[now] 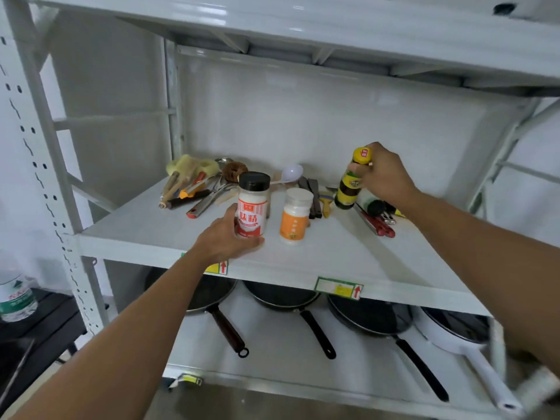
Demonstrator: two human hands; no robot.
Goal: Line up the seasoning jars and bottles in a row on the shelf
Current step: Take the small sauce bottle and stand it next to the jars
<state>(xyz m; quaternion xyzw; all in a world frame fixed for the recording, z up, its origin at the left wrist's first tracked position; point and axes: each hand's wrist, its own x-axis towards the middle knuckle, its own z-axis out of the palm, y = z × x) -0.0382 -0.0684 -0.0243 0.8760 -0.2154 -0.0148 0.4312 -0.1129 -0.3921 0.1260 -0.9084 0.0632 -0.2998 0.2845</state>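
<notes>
Plastic jar (pixel 253 204), L grip (pixel 228 234); glass bottle (pixel 351 183), R grip (pixel 385 174).

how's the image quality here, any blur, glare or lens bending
Head view: wide-angle bending bows the shelf edges and upright posts; glare streaks the glossy upper shelf underside; lighting is soft and even, with faint shadows; the red-label jar and orange-label jar read sharp, while the bottom-right corner smears into blur.

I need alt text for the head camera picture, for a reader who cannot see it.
A person's left hand grips a black-capped jar with a red label and the right hand holds a dark yellow-capped bottle tilted above a white shelf. An orange-labelled white jar stands between them; utensils lie behind, pans below.
</notes>
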